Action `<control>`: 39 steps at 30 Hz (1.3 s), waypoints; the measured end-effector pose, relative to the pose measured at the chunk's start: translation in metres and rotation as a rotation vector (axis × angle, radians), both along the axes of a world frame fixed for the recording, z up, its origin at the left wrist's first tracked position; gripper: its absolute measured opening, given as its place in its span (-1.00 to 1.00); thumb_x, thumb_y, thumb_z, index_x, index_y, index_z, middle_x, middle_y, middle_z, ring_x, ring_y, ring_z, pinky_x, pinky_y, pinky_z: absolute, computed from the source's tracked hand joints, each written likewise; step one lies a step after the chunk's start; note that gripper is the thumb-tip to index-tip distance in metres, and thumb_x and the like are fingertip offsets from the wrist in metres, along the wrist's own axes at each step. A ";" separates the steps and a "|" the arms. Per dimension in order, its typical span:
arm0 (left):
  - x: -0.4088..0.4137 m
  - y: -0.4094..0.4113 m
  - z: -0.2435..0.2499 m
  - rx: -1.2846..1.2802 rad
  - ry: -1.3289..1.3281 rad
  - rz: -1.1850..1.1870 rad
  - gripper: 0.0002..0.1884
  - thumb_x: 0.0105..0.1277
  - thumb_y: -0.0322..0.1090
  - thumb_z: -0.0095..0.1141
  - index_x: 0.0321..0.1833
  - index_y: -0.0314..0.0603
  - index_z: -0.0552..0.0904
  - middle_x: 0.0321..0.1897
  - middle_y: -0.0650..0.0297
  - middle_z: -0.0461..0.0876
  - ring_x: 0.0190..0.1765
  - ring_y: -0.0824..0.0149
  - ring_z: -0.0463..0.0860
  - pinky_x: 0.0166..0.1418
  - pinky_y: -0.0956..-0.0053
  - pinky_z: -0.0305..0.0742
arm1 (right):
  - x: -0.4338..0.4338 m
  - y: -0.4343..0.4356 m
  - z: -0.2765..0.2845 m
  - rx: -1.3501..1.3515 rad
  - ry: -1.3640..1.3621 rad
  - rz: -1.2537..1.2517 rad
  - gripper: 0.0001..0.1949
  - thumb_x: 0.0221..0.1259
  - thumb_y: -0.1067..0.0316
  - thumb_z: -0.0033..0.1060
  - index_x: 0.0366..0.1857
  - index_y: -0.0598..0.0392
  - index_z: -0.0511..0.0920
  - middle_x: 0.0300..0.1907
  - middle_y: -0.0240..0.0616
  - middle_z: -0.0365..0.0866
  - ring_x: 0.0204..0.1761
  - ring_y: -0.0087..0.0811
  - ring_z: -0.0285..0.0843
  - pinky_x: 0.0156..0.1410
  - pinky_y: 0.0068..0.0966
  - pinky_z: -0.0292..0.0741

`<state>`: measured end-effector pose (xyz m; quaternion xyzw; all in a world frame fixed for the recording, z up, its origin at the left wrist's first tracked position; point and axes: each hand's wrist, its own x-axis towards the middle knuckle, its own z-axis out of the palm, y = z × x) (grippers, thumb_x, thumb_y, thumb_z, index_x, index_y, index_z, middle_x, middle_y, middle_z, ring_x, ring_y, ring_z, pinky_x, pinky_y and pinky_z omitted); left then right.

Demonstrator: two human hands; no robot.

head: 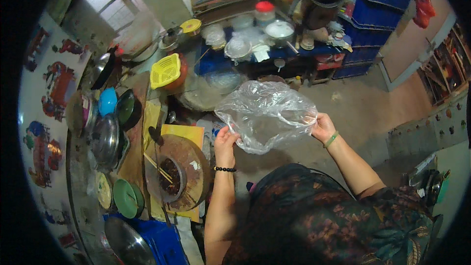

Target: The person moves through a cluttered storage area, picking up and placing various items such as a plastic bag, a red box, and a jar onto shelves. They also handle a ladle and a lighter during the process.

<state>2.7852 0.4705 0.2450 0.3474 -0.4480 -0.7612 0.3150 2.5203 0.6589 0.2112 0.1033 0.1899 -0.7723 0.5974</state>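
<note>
A clear plastic bag (266, 114) is stretched wide between my two hands, above the floor in front of me. Pinched on its left edge is my left hand (225, 141), with a dark bead bracelet at the wrist. At the right edge my right hand (322, 127) grips the same plastic, a green bangle on that wrist. Left of my left hand, a round wooden block (197, 180) bears a bowl of dark food (171, 187) with chopsticks (158, 167) across it.
The left counter holds a green bowl (127, 198), a blue bowl (107, 101), a metal lid (106, 141) and a yellow plastic basket (165, 70). Ahead, a lidded pot (279, 34) and a red-lidded jar (265, 14) stand on a blue-covered table (209, 64). Blue panels rise at the back right.
</note>
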 end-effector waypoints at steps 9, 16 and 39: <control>-0.035 0.037 0.046 -0.390 0.012 0.204 -0.84 0.24 -0.55 -0.07 -0.13 -0.28 0.42 -0.26 0.28 0.50 -0.24 0.48 0.45 -0.08 0.60 0.37 | -0.011 0.022 0.007 0.115 0.329 -0.414 -0.52 0.00 0.65 -0.15 0.10 0.05 0.26 -0.05 -0.26 0.45 -0.02 -0.38 0.43 0.11 -0.45 0.40; -0.063 0.032 0.044 -0.425 0.015 -0.284 -0.85 0.27 -0.52 -0.15 -0.13 -0.30 0.42 -0.19 0.20 0.52 -0.20 0.44 0.50 -0.10 0.56 0.44 | 0.009 0.005 0.025 0.630 1.929 -0.163 -0.02 -0.34 0.36 0.46 0.32 -0.02 0.03 0.29 -0.08 0.07 0.36 -0.17 -0.03 0.36 -0.30 0.12; -0.272 0.065 0.069 0.066 0.406 -0.829 -0.34 0.16 -0.29 0.07 0.28 -0.13 0.06 0.33 0.06 0.01 0.34 0.20 0.08 0.29 0.33 0.13 | -0.054 0.006 0.103 0.628 1.650 -0.625 -0.58 0.07 0.44 0.12 0.08 0.09 0.34 0.29 -0.03 0.10 0.33 -0.07 0.07 0.36 -0.27 0.07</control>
